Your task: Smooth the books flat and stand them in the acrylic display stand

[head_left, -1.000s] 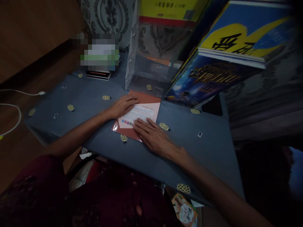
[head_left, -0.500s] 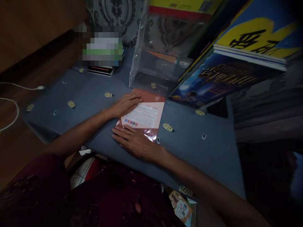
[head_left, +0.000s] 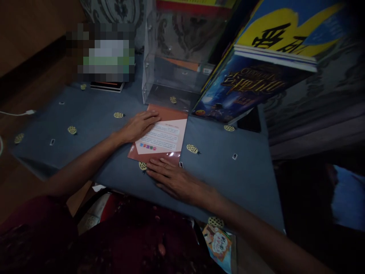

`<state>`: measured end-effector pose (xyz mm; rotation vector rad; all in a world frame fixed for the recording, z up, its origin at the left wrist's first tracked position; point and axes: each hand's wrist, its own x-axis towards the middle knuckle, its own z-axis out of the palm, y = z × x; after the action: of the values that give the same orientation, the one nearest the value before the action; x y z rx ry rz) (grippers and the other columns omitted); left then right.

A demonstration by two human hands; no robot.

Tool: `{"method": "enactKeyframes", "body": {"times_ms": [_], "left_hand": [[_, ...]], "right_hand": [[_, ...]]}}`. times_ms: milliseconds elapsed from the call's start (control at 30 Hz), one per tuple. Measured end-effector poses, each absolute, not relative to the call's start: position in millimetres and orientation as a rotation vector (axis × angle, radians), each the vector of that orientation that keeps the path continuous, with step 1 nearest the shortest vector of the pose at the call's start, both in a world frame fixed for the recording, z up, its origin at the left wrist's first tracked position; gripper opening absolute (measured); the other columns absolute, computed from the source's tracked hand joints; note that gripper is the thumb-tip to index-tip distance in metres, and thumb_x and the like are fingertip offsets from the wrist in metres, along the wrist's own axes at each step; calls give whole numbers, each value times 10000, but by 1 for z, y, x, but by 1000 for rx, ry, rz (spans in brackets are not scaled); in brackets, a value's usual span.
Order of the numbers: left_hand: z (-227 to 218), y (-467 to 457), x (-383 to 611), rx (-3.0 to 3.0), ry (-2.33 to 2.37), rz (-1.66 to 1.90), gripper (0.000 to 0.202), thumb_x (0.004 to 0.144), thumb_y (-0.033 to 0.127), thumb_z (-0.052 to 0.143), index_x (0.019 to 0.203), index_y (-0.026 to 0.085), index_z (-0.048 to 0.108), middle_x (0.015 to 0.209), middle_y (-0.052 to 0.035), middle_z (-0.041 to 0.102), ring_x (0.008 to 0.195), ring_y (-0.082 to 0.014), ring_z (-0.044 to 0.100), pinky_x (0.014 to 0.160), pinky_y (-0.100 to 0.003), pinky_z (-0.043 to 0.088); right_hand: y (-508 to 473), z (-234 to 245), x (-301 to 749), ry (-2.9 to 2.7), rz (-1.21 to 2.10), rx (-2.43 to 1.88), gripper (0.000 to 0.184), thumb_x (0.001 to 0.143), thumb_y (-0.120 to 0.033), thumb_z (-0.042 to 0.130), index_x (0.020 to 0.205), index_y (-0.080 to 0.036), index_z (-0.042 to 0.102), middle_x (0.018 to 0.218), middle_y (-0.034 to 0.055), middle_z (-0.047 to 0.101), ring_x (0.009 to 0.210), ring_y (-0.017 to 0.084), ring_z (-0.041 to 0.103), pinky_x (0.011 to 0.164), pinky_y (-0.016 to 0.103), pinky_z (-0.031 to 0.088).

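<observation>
A thin book [head_left: 164,137] with a glossy orange and cream cover lies flat on the table, its printed text upside down to me. My left hand [head_left: 139,126] rests on its left edge with the fingers stretched out over the cover. At the near edge of the book, my right hand [head_left: 173,178] lies flat, fingers extended, the fingertips on the cloth and the lower border of the cover. Neither hand grips anything. The far end of the book meets the front of a clear acrylic rack [head_left: 146,72].
Upright books [head_left: 242,85] lean at the right of the rack. A short stack of books [head_left: 107,86] lies at the back left, partly blurred out. A grey pineapple-print tablecloth [head_left: 228,171] covers the table. A white cable [head_left: 19,113] hangs at the left.
My right hand has slid right and off most of the book's lower edge, uncovering its near left corner. My left hand stays on the book. The whole view has shifted slightly.
</observation>
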<state>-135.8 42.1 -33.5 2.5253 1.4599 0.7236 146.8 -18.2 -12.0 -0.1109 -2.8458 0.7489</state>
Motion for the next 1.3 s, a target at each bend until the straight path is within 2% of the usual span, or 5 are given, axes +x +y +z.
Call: {"method": "enactKeyframes", "body": {"times_ms": [300,667,900,1133,1300], "left_hand": [[-26,38,-134,2539,1502,667,428,1071,346,383,1421,195,578,1502,-125,563,1418,-251,502,1185,-499,402],[-27,37,-133,2582,1539,698,422,1071,325,371,1420,220,584,1473,-110,590,1380,-244,541,1164,-476,455],[-28,37,-133,2571,1542,719,423,1068,329,372,1431,246,572,1499,-100,567,1391,-251,530,1158,-499,459],[-25,36,-129,2511,1621,688,428,1057,342,374,1407,228,592,1509,-125,550,1392,-272,527,1173,-508,432],[-30,34,-130,2392,1933,685,505,1011,405,450,1454,176,530,1489,-188,541,1396,-353,494,1150,-585,411]], "right_hand": [[-12,-2,170,-2782,922,-161,455,1065,-243,460,1518,-198,475,1554,82,517,1500,172,388,1263,438,316],[20,-9,181,-2660,1000,-444,486,1085,-407,421,1554,-277,426,1596,40,464,1505,180,380,1268,443,306],[92,-32,161,-2575,828,-626,487,1074,-390,414,1530,-230,472,1589,93,468,1525,225,344,1270,518,276],[120,-34,144,-2567,609,-799,455,1035,-225,406,1465,-158,540,1545,155,511,1498,231,396,1238,550,292],[95,-28,149,-2602,522,-916,492,1025,-308,465,1488,-150,519,1604,172,417,1539,274,306,1245,577,257]]}}
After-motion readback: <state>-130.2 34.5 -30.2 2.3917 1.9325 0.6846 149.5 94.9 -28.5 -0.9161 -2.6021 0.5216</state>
